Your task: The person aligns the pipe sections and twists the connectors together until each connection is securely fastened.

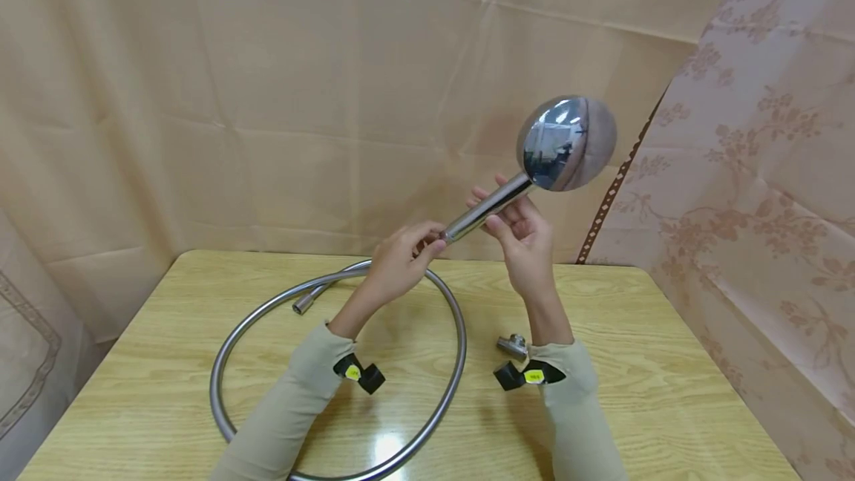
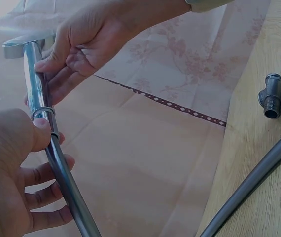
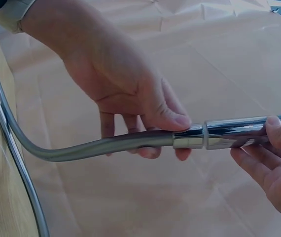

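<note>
The shower head (image 1: 568, 143) is up in the air above the far edge of the desk (image 1: 634, 407), its handle (image 1: 490, 206) slanting down to meet the metal collar (image 3: 188, 137) of the hose (image 1: 461, 340). A thin pale ring shows between collar and handle in the right wrist view, and whether any thread has caught is hidden. The right hand (image 1: 530, 247) grasps the handle lightly between thumb and fingers; the left hand (image 1: 399, 262) pinches the collar, its other fingers lying along the hose. The step in hand looks like joining hose to handle; the next move seems to call for holding both parts in line, the handle steady, while the collar is turned. Below, the hose loops over the desk to its free end (image 1: 303, 305), and a small metal fitting (image 1: 513, 346) lies near the right wrist.
</note>
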Motion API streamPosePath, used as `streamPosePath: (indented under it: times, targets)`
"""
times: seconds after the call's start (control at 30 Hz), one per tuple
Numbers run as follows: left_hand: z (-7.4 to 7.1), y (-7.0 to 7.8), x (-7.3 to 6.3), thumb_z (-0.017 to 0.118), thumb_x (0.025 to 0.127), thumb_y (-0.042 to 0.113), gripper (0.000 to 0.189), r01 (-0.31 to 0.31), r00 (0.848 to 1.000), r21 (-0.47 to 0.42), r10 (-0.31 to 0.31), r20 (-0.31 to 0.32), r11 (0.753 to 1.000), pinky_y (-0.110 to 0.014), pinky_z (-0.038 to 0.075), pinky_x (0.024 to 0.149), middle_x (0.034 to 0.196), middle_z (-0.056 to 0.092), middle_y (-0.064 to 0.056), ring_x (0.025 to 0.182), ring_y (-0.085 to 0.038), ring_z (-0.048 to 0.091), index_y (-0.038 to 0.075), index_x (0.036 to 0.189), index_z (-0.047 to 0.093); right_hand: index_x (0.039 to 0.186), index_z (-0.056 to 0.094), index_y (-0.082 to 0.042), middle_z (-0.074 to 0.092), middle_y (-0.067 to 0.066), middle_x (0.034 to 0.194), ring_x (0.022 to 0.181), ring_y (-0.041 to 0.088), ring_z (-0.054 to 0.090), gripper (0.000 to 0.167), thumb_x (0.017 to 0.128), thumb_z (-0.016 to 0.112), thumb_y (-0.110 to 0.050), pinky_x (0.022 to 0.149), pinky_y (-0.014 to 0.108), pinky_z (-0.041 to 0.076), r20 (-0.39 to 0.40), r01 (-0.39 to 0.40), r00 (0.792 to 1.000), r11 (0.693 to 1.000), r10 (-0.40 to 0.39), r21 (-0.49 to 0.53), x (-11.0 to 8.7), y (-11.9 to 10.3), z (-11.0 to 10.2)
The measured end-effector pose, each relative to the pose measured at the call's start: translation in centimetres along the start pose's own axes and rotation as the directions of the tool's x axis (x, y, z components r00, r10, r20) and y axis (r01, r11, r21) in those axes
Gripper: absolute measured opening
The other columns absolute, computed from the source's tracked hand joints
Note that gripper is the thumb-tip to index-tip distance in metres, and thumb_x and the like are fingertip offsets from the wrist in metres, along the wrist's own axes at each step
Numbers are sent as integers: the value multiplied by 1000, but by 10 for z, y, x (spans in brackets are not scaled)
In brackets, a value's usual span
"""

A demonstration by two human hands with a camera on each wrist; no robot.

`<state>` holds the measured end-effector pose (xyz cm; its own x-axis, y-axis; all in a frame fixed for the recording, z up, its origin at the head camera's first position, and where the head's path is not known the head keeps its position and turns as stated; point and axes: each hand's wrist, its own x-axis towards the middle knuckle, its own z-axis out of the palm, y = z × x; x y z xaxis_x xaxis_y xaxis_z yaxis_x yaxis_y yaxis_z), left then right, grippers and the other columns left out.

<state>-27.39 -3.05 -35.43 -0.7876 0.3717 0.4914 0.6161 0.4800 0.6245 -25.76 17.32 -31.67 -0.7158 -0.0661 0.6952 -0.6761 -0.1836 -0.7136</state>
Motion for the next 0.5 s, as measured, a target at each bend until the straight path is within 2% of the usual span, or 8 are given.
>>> streamPosePath:
  times: [0.1, 0.27, 0.37, 0.5]
  targets:
    - [0, 0, 0, 57, 105, 29, 22, 4, 1000, -2, -4, 6, 1000, -32, 49, 72, 99, 74, 0, 84, -15, 63, 19, 122, 68, 146, 48, 3, 73, 6, 125, 113, 20, 72, 47, 100, 54, 8, 96, 34, 57, 23, 8, 1000, 1000, -7, -23, 0, -2, 0]
    - [1, 0, -1, 60, 104, 29, 21, 5, 1000, -17, -5, 5, 1000, -30, 49, 70, 99, 75, 2, 82, -14, 64, 19, 120, 69, 139, 52, 11, 76, 5, 111, 106, 18, 74, 44, 96, 60, 12, 89, 30, 59, -64, -16, 998, 1000, 15, -6, 0, -3, 3]
    - [1, -1, -1, 63, 103, 27, 20, -6, 1000, -35, 6, -12, 999, -28, 49, 67, 98, 76, 0, 79, -13, 63, 18, 119, 69, 134, 56, 12, 76, 3, 105, 101, 15, 74, 42, 92, 63, 14, 84, 28, 60, -119, -36, 992, 999, 33, -17, 0, -3, 3]
    - [1, -1, -1, 66, 101, 26, 18, -16, 1000, -43, 15, -27, 999, -27, 49, 67, 97, 77, 0, 77, -12, 63, 17, 116, 69, 133, 59, 9, 76, 1, 105, 101, 14, 74, 42, 92, 66, 12, 84, 27, 60, -122, -47, 992, 998, 41, -49, 0, -4, 3]
